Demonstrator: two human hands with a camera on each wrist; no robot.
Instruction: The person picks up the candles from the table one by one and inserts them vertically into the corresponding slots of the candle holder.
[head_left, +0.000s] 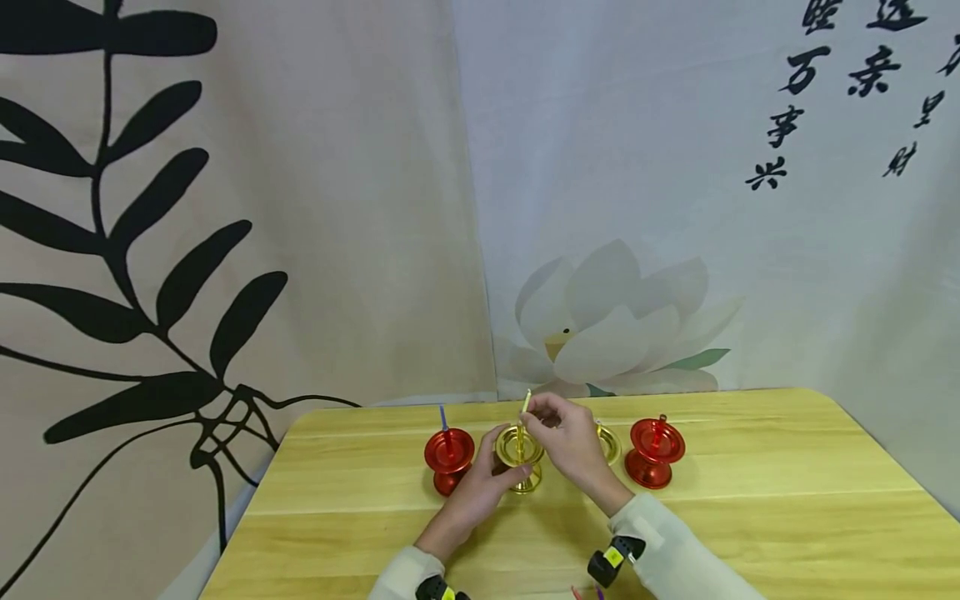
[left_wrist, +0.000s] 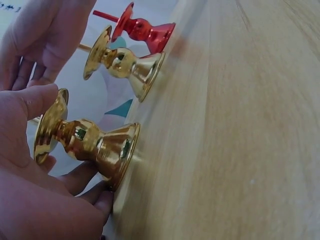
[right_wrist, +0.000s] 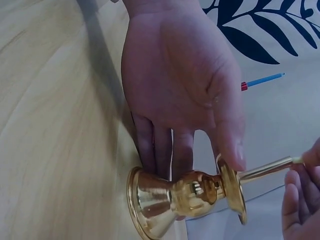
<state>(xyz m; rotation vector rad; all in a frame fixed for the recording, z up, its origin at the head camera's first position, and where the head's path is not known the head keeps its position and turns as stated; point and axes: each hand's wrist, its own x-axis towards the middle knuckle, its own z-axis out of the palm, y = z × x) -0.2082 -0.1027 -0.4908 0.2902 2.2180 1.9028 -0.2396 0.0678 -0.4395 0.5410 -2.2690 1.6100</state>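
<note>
My left hand (head_left: 477, 492) grips a shiny gold candle holder (left_wrist: 82, 142) that stands upright on the table. In the left wrist view its thumb lies at the dish and its other fingers reach round toward the base. With thumb and fingers, my right hand (head_left: 573, 437) pinches a thin pale-yellow candle (head_left: 527, 401) at the top of that holder's central tube (right_wrist: 267, 169). The candle's lower end meets the tube; how deep it sits is hidden. A second gold candle holder (head_left: 610, 443) stands partly behind the right hand.
Left of the hands is a red candle holder (head_left: 448, 452) with a thin blue candle (head_left: 443, 417) upright in it. Another red candle holder (head_left: 649, 467) stands to the right. Thin red and purple sticks (head_left: 600, 593) show at the wooden table's (head_left: 750, 533) near side. A printed curtain hangs behind.
</note>
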